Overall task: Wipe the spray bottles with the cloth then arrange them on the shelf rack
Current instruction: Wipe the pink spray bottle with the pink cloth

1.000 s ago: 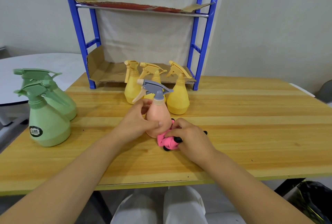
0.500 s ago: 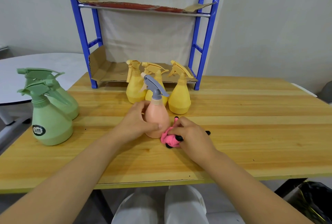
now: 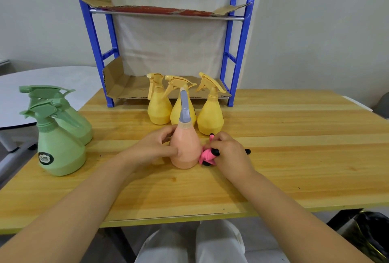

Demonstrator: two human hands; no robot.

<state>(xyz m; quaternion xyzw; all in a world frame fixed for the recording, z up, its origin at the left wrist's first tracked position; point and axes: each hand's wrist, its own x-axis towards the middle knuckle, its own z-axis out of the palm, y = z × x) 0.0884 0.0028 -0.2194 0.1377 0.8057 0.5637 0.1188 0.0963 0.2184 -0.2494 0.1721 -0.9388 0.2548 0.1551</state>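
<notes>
Green spray bottles [image 3: 61, 153]: two, upright, far left of the wooden table [image 3: 294, 157].
Left hand [image 3: 153, 146]: fingers curled round the peach spray bottle.
Peach spray bottle [image 3: 185, 149]: upright, table centre.
Pink cloth [image 3: 205, 156]: bunched against its lower right.
Right hand [image 3: 229, 151]: pinches the cloth.
Yellow spray bottles [image 3: 210, 117]: three, before the shelf rack [image 3: 244, 31].

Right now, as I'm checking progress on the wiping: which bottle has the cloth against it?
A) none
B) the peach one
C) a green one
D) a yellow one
B: the left hand grips the peach bottle while the right hand holds the cloth against its side.
</notes>
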